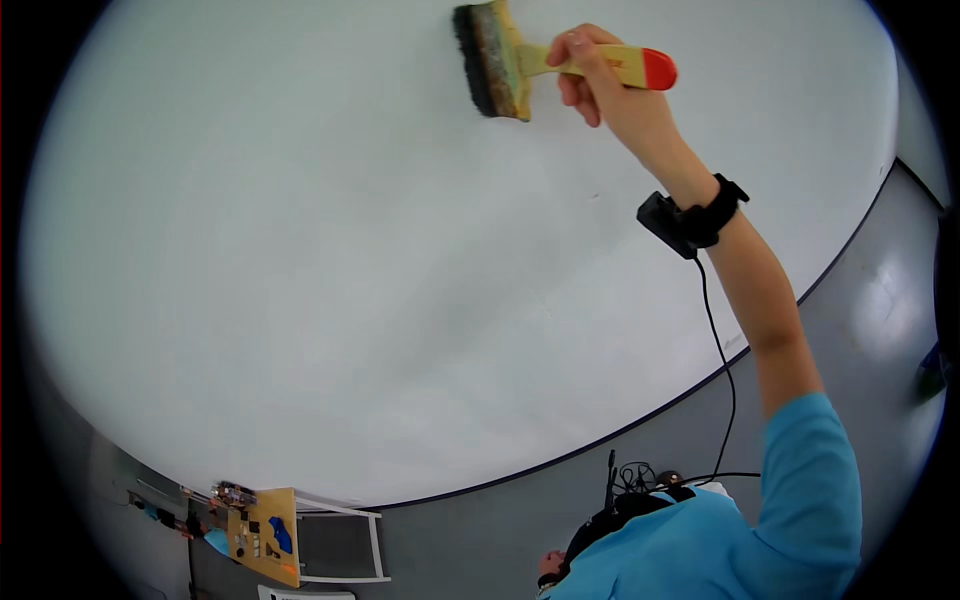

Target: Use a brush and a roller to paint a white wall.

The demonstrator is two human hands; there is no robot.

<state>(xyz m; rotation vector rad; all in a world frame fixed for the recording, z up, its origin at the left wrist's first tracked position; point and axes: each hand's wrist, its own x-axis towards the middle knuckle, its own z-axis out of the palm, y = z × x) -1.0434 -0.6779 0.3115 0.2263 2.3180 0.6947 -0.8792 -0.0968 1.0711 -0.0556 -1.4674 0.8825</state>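
My right hand [592,71] is raised near the top of the head view, its fingers closed around the pale yellow handle of a wide flat paintbrush [514,64]. The handle ends in a red tip. Its dark bristles point left, over a large white wall [360,247]; whether they touch it cannot be told. A black strap with a small black device [675,221] is on my right wrist, with a thin black cable hanging from it. My left hand [553,562] is low beside my torso, small and partly hidden, and what its fingers do is unclear.
A dark skirting strip [525,471] edges the wall above the grey floor [465,540]. At lower left, a wooden table [289,536] with a white frame bears a blue item and small parts; a person in blue [217,540] is beside it. Coiled black cables [636,476] lie near my body.
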